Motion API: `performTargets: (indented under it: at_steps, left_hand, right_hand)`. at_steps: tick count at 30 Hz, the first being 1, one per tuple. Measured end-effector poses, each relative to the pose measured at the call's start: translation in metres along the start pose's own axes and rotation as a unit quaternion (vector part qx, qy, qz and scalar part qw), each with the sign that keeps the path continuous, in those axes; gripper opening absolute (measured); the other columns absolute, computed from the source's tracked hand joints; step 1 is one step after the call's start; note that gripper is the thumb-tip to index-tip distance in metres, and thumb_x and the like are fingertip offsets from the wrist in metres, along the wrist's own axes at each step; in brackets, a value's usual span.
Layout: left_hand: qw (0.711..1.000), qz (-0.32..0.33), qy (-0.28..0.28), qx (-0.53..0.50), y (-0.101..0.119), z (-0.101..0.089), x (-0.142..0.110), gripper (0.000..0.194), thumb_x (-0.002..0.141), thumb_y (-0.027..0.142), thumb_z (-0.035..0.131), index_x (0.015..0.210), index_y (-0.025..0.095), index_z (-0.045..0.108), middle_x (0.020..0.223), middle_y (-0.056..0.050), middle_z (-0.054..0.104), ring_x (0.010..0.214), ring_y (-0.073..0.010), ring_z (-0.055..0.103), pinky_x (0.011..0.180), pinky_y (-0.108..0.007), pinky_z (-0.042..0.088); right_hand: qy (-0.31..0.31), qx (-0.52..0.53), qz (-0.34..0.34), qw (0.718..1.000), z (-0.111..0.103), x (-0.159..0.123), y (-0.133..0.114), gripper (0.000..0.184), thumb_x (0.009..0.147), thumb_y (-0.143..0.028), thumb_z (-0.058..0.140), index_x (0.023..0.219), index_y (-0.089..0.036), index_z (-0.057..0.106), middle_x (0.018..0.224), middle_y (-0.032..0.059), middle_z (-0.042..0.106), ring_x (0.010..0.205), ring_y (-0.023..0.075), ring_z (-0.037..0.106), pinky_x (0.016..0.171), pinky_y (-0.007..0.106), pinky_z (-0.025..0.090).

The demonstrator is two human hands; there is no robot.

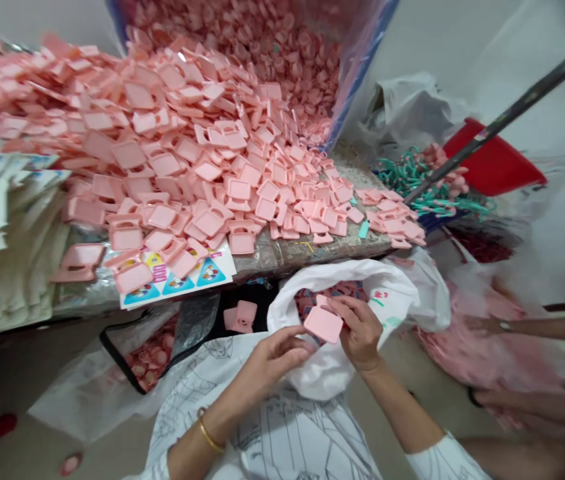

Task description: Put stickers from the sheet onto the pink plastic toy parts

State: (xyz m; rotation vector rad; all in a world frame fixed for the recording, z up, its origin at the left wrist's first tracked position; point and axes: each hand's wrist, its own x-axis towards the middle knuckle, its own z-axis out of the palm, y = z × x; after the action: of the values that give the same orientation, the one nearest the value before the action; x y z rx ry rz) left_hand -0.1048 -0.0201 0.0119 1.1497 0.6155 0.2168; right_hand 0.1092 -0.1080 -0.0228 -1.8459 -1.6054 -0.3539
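Pink heap (197, 150) spreads over bench (277, 257), partly hiding printed sheet (212, 272); paper stack (22, 247) at L. Dark pole (517, 108) crosses in front of red tub (507, 165). Blue-edged bin (361, 70), black-edged bag (190, 327): both w/ pink pcs (262, 60). Over mouth of white sack (392, 283): R hand (362, 328) pinches pink plate (324, 325); L hand (280, 355) at its edge, can't tell if gripping.

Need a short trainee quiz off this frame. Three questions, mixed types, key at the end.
1. Multiple choice: which wrist carries the yellow bangle? a) right b) left
2. True or false: pink pieces lie on top of the printed sheet.
3. Fill in: the right hand grips a flat pink piece at the open mouth of a ____.

Key: 1 b; 2 true; 3 white bag.
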Motion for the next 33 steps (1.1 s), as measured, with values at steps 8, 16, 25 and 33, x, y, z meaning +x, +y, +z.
performTargets:
  at_steps: [8, 16, 25, 33]
  left_hand:
    - [0.942, 0.009, 0.238, -0.235, 0.011, -0.016, -0.003, 0.041, 0.07, 0.04, 0.07, 0.102, 0.017, 0.059, 0.092, -0.004, 0.064, 0.075, -0.0138, 0.057, 0.068, -0.027, 0.048]
    - [0.878, 0.136, 0.446, 0.106, 0.032, -0.129, -0.032, 0.029, 0.083, 0.048, 0.055, 0.077, 0.019, 0.055, 0.081, -0.001, 0.058, 0.082, -0.0174, 0.053, 0.078, -0.027, 0.044]
    - [0.873, 0.166, 0.374, 0.264, 0.09, -0.219, 0.022, 0.037, 0.085, 0.056, 0.049, 0.082, 0.02, 0.058, 0.084, -0.002, 0.062, 0.086, -0.0204, 0.058, 0.081, -0.03, 0.046]
    - [0.894, 0.175, 0.325, 0.254, 0.154, -0.283, 0.091, 0.024, 0.083, 0.04, 0.049, 0.081, 0.017, 0.058, 0.074, -0.001, 0.059, 0.071, -0.017, 0.055, 0.068, -0.029, 0.044]
  right_hand:
    - [-0.054, 0.066, -0.096, 0.992, 0.046, 0.026, -0.044, 0.046, 0.096, -0.018, 0.045, 0.137, -0.031, 0.058, 0.106, 0.0087, 0.068, 0.094, 0.0209, 0.066, 0.081, 0.033, 0.053]
    - [-0.052, 0.185, -0.165, 0.967, 0.103, 0.102, -0.068, 0.056, 0.096, -0.011, 0.04, 0.149, -0.028, 0.042, 0.127, 0.012, 0.06, 0.115, 0.0205, 0.06, 0.093, 0.035, 0.052]
    - [-0.134, 0.068, -0.365, 0.919, 0.203, 0.206, -0.088, 0.048, 0.095, -0.022, 0.05, 0.141, -0.033, 0.053, 0.148, 0.0104, 0.049, 0.137, 0.0265, 0.043, 0.112, 0.06, 0.025]
    - [-0.227, -0.008, -0.345, 0.911, 0.24, 0.305, -0.05, 0.056, 0.094, -0.016, 0.043, 0.147, -0.033, 0.045, 0.152, 0.0106, 0.043, 0.14, 0.0287, 0.037, 0.115, 0.061, 0.009]
